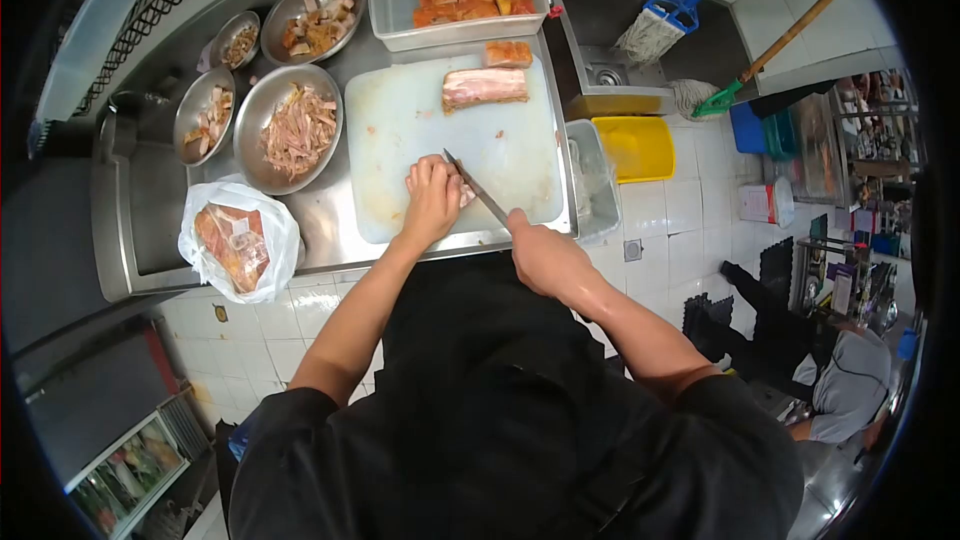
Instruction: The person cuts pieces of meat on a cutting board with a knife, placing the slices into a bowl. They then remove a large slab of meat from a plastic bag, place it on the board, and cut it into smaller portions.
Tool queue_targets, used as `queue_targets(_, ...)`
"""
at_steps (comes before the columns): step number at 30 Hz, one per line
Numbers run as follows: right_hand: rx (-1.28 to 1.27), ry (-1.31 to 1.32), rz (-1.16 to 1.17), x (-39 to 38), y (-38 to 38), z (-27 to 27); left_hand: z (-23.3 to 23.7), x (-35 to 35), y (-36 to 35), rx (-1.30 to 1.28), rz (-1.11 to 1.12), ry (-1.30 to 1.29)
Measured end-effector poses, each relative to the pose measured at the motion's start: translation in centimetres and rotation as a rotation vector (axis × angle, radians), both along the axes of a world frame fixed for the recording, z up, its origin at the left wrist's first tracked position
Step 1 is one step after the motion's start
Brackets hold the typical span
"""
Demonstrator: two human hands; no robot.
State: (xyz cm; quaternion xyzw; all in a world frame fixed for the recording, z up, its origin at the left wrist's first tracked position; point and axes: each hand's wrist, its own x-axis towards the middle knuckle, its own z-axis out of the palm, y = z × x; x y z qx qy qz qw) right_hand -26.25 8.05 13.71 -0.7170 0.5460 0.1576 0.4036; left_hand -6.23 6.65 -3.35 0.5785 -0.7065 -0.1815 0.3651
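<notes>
My left hand (432, 195) is closed over a small piece of meat (466, 195) on the white cutting board (400, 130), its fingertips curled down. In my right hand (545, 255) is the handle of a knife (480, 195). The blade points up and left and lies right beside the meat and my left fingers. Farther up the board sits a slab of pork belly (485, 87), with a smaller browned pork piece (508, 54) behind it. Most of the meat under my left hand is hidden.
A white tub (390, 37) of roasted pork stands behind the board. To the left are several metal bowls (248, 172) of cut meat and a plastic bag (285, 260) with meat. A yellow bin (655, 150), mops (650, 35) and a sink (606, 75) are at right. Another person (850, 380) is far right.
</notes>
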Motion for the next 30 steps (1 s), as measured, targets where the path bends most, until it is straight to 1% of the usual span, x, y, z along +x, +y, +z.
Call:
queue_targets(1,0.006,0.004,0.004,0.1,0.2,-0.7,-0.1,0.0,0.3,0.006,0.004,0.004)
queue_targets(3,-0.155,-0.072,-0.014,1.0,0.3,-4.0,-0.3,0.2,-0.1,-0.005,-0.014,-0.013)
queue_targets(4,-0.163,-0.074,-0.009,1.6,0.0,-6.8,-0.1,0.2,-0.3,-0.012,-0.009,-0.015)
queue_targets(5,-0.223,-0.129,-0.034,2.5,-0.2,-10.2,0.1,0.3,0.1,0.002,-0.023,-0.008)
queue_targets(6,-0.294,-0.184,-0.061,3.0,-0.8,-11.9,0.4,0.3,-0.2,0.006,-0.040,-0.002)
queue_targets(7,-0.308,-0.190,-0.061,3.1,-1.3,-12.1,0.6,0.4,-0.5,-0.008,-0.040,-0.007)
queue_targets(10,-0.321,-0.210,-0.095,2.8,-0.9,-11.7,0.1,0.3,0.3,-0.024,-0.062,0.025)
queue_targets(11,-0.306,-0.201,-0.082,2.4,-1.1,-10.7,0.0,0.2,0.2,-0.059,-0.050,0.007)
queue_targets(13,-0.286,-0.194,-0.059,1.7,-1.1,-7.6,0.2,0.0,0.0,-0.091,-0.026,-0.010)
queue_targets(15,-0.197,-0.128,-0.031,0.6,-0.5,-3.3,1.1,-0.2,0.2,-0.041,-0.006,-0.076)
queue_targets(16,-0.198,-0.128,-0.029,0.1,-0.3,-1.8,1.1,-0.1,0.1,-0.041,-0.005,-0.075)
queue_targets(18,-0.083,-0.060,0.010,-0.6,0.3,-0.1,0.8,-0.1,0.0,-0.062,-0.032,-0.072)
queue_targets(19,-0.077,-0.055,0.010,-0.6,0.4,-0.2,0.6,-0.1,0.0,-0.057,-0.033,-0.067)
queue_targets(21,-0.147,-0.103,0.020,0.0,0.4,-1.1,0.2,0.0,-0.1,-0.084,-0.029,-0.063)
queue_targets(23,-0.183,-0.124,0.013,1.8,-1.2,-4.3,-0.1,0.4,-0.2,-0.070,-0.024,-0.060)
queue_targets(24,-0.225,-0.153,-0.001,2.5,-1.7,-4.9,-0.1,0.5,-0.2,-0.063,-0.024,-0.065)
queue_targets(25,-0.235,-0.154,0.004,2.4,-1.8,-4.9,-0.1,0.4,-0.3,-0.073,-0.019,-0.066)
queue_targets(28,-0.261,-0.169,-0.021,1.7,-0.8,-2.9,0.3,0.4,-0.8,-0.112,-0.059,-0.060)
queue_targets(30,-0.097,-0.065,0.023,-0.1,0.8,-1.8,0.0,0.2,0.0,-0.082,-0.041,-0.034)
